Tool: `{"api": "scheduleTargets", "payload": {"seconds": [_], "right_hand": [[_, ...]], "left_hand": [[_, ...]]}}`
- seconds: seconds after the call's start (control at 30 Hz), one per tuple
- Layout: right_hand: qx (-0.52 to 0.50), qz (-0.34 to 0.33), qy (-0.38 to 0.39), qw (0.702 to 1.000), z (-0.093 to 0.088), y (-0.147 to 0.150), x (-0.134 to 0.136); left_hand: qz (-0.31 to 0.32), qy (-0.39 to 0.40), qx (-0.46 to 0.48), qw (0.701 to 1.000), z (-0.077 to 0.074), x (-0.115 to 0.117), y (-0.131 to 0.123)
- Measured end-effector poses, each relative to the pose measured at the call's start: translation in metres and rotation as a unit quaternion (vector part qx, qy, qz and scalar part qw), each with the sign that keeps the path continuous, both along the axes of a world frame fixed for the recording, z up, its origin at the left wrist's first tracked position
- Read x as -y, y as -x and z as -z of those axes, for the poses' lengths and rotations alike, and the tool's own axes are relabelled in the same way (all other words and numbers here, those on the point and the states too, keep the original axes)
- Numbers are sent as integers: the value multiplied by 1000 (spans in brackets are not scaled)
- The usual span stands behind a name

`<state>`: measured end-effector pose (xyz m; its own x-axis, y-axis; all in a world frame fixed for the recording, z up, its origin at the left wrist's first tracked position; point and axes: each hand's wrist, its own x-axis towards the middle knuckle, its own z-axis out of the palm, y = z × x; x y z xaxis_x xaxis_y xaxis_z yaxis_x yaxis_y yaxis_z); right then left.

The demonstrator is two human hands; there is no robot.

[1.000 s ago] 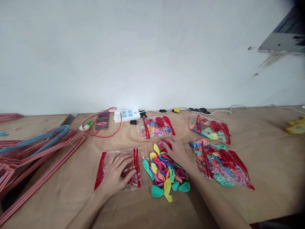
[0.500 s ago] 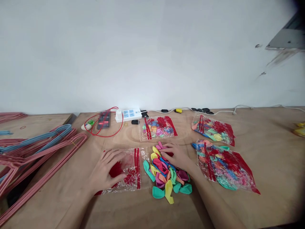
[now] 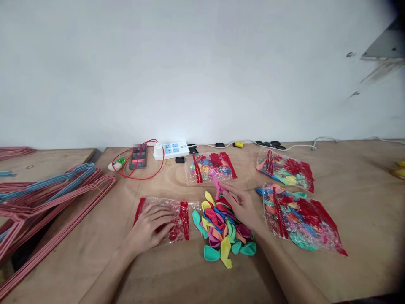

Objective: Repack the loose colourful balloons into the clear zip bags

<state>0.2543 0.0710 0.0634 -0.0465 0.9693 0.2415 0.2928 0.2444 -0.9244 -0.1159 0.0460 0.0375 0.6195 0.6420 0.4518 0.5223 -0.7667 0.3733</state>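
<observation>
Clearly, the right hand (image 3: 242, 204) has its grip pinched around a pink balloon (image 3: 217, 185), which sticks out past the fingertips toward the far side, just above the far end of the pile of balloons (image 3: 218, 219). Its long axis runs mostly away from the person, roughly square to the clear bag (image 3: 184, 219), which stretches from left to right. From that grip the clear bag lies to the left and a little nearer the person, with the pile reaching down close by its right end. The left hand (image 3: 150, 226) is much the nearer to the clear bag: it lies palm down over it, fingers loosely bent and thumb apart, with nothing seen in its grip. The pink balloon looks limp, bright and plain; the pile below mixes yellow, green, blue, orange, purple and red ones, flat and uninflated. The clear bag is see-through, with a red left end and two narrow red stripes near its right. Farther out on the bench (image 3: 164, 274), a filled bag (image 3: 210, 166) lies beyond the pile, and two more bags (image 3: 303, 223) lie to the right.
</observation>
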Motion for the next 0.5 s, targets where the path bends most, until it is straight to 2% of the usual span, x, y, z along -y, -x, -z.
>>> {"api": "scheduleTargets", "payload": {"seconds": [0.03, 0.1, 0.2, 0.3, 0.4, 0.5], "right_hand": [[-60, 3, 43, 997, -3, 5, 3], [-184, -11, 134, 974, -7, 17, 7], [-274, -91, 244, 926, -12, 32, 12], [-205, -160, 315, 913, -15, 41, 14], [-62, -214, 322, 920, -21, 47, 11], [3, -273, 335, 902, -23, 60, 1]], "left_hand": [[-2, -6, 11, 1000, -2, 0, 0], [-10, -22, 30, 999, -5, 1, 0], [-21, -48, 61, 997, -8, 3, 0], [-31, -69, 94, 993, -10, 4, -2], [-35, -83, 110, 990, -9, 5, -4], [-30, -86, 111, 990, -6, 6, -5]]}}
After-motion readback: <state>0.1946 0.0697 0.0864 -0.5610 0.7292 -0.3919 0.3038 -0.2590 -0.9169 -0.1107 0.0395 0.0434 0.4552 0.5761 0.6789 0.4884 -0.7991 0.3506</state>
